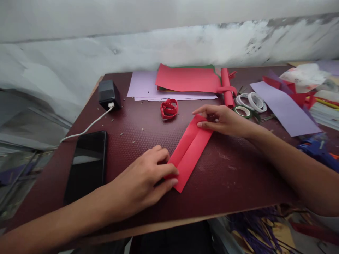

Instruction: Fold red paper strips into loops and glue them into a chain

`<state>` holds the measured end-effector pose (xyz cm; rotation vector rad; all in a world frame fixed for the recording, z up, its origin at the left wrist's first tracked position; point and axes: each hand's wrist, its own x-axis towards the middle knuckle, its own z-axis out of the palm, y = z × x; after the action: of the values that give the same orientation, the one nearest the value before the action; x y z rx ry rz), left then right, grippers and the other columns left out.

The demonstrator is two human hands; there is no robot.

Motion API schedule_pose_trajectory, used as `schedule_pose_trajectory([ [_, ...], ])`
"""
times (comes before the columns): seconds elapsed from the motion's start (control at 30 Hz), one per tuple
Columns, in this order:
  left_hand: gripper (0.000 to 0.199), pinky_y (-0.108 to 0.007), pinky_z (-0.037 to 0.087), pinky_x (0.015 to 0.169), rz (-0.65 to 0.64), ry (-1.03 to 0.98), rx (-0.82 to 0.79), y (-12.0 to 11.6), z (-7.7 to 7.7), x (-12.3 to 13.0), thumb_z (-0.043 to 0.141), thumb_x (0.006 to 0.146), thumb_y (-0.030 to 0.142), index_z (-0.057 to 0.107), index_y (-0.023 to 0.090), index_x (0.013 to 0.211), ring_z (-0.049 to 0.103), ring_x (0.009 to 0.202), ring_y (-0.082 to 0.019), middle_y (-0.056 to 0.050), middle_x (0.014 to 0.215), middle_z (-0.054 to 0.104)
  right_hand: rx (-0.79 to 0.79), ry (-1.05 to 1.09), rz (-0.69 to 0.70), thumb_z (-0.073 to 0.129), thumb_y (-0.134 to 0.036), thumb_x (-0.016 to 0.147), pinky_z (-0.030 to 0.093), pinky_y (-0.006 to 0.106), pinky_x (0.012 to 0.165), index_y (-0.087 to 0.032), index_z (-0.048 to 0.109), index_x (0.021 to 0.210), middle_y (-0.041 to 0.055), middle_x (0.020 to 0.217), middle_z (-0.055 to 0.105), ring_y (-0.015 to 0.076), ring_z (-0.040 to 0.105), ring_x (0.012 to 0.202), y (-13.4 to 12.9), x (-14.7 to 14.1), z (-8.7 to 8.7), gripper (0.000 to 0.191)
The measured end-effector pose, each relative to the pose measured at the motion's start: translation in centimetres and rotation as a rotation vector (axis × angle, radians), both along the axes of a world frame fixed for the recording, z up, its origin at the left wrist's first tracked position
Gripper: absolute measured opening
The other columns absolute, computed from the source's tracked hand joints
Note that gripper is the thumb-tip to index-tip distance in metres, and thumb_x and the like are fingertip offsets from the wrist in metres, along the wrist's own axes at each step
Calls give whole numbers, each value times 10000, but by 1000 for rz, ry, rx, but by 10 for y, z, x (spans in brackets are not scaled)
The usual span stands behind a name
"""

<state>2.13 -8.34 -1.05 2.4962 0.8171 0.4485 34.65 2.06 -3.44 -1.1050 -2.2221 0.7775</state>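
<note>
L hand [152,176], palm down w/ fingers bent, pinches the near end of the red strip [189,151], angled on the desk [127,141]; uneven pull could skew its crease. R hand [219,120], reaching in from the side, pinches the far end; slack fingers might let the fold spring open.

We see soft, even light, a pale sheen on the table [132,120] at centre, and blurred, stretched lower corners.

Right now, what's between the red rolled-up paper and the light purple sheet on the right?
White rolls, with a green-edged roll in front, lie between the red roll and purple sheet; the head view shows it.
</note>
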Motion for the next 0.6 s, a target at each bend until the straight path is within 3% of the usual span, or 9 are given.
schedule_pose_trajectory([
  [0.1, 169, -571, 512, 1098, -6, 59, 220, -3, -3, 2, 659, 1020, 330, 741, 190, 971, 475, 1426, -390, -184, 1463, 567, 149, -115, 84, 649, -386, 1012, 458, 325, 693, -197, 719, 1266, 24, 873, 652, 159, 542, 708, -3, -11, -5, 325],
  [0.17, 224, -631, 407, 1225, -71, 81, 294, -1, -6, 3, 649, 1032, 376, 745, 177, 1073, 355, 1560, -412, -183, 1593, 513, 217, -148, 121, 621, -366, 1031, 493, 350, 782, -189, 716, 1277, 73, 1003, 683, 188, 605, 811, -5, -17, -6, 318],
  [0.3, 489, -597, 483, 1191, -199, 133, 316, 3, -12, 3, 550, 1066, 521, 694, 129, 1320, 565, 1438, -383, -189, 1484, 659, 320, -181, -2, 599, -348, 1043, 517, 397, 865, -174, 690, 1340, 131, 1142, 651, 239, 645, 941, -7, -22, -5, 356],
  [0.4, 588, -605, 546, 1111, -202, 165, 328, 0, -12, 4, 545, 1051, 571, 676, 95, 1371, 606, 1384, -421, -227, 1478, 656, 393, -166, -65, 588, -335, 1051, 511, 395, 848, -154, 724, 1257, 123, 1066, 656, 237, 636, 908, -8, -19, -1, 307],
  [0.6, 632, -584, 573, 1058, -207, 145, 297, -10, -9, 7, 534, 1037, 623, 693, 97, 1350, 627, 1298, -405, -237, 1472, 652, 318, -208, 100, 645, -406, 1028, 493, 387, 823, -170, 762, 1157, 101, 991, 644, 233, 608, 879, -10, -21, 0, 293],
])
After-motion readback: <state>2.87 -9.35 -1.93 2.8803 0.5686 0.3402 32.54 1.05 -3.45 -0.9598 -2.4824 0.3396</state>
